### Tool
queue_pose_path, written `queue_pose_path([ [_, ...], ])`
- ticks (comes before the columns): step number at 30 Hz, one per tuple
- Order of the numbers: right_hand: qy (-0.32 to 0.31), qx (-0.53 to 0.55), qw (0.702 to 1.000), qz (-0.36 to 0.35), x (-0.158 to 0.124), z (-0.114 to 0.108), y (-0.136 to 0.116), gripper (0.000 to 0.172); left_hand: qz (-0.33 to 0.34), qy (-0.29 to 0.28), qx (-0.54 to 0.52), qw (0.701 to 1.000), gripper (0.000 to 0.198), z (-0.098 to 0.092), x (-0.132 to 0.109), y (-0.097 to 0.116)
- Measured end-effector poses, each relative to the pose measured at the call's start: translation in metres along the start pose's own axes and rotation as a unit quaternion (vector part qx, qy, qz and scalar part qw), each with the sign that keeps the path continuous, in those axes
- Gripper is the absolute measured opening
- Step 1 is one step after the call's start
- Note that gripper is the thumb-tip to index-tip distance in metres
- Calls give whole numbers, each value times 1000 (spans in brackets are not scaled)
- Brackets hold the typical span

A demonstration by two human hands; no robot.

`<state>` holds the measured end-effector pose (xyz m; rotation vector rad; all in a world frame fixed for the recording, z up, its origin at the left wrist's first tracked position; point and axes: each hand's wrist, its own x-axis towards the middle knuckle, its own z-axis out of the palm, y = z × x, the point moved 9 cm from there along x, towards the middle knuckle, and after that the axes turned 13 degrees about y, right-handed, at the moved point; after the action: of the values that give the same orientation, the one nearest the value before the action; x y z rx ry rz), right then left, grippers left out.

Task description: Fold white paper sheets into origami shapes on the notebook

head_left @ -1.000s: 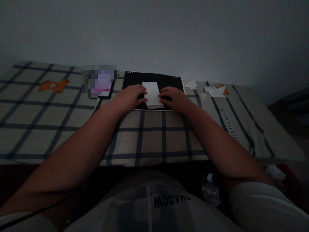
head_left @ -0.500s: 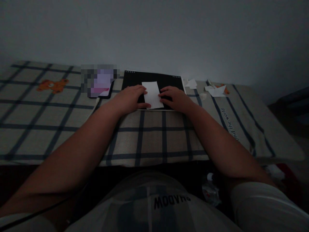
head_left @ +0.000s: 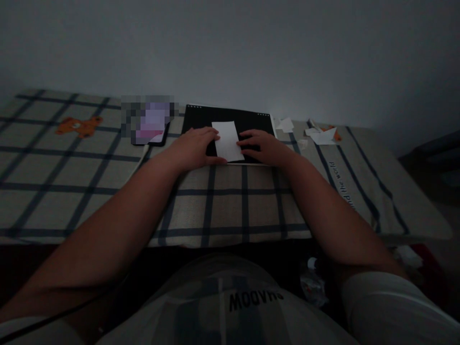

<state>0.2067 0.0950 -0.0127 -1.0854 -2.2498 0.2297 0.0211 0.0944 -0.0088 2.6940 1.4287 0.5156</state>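
A small white sheet of paper (head_left: 229,141) lies upright from my viewpoint on a black sheet (head_left: 224,114) with punched holes along its far edge. My left hand (head_left: 199,147) rests at the paper's left side, its fingertips touching the upper left edge and its thumb at the lower edge. On the opposite side, my right hand (head_left: 264,146) has its fingers spread, with fingertips at the paper's right edge. Both hands lie flat with thumb and fingers apart.
Left of the black sheet sits a phone (head_left: 154,124), partly pixelated, with a white cable (head_left: 138,160). An orange bear-shaped piece (head_left: 79,126) lies farther left. To the right are paper scraps (head_left: 286,125) and a folded white paper (head_left: 323,136). A checked cloth (head_left: 226,206) covers the table.
My left thumb has shifted slightly right along the paper's lower edge. Otherwise the hands and paper stay nearly in place.
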Motion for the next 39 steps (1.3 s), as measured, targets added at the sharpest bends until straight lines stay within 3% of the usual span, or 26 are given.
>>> queue_pose_path([
  [7, 26, 24, 999, -27, -1, -11, -6, 17, 22, 2, 14, 1000, 79, -4, -1, 5],
  [17, 100, 11, 992, -70, 1, -26, -26, 20, 44, 14, 11, 999, 79, -7, -4, 10],
  [22, 45, 12, 997, -55, -2, -8, -22, 39, 55, 7, -15, 998, 73, -2, -3, 9],
  [26, 1, 8, 999, -37, -4, 2, -21, 38, 71, 24, -56, 996, 61, -1, 0, 8],
  [31, -6, 8, 1000, -19, -3, 0, -20, 35, 60, 50, -58, 995, 62, 0, 2, 1],
  [39, -8, 0, 1000, -21, -2, 2, -17, 35, 55, 27, -39, 997, 64, 3, 1, 2],
])
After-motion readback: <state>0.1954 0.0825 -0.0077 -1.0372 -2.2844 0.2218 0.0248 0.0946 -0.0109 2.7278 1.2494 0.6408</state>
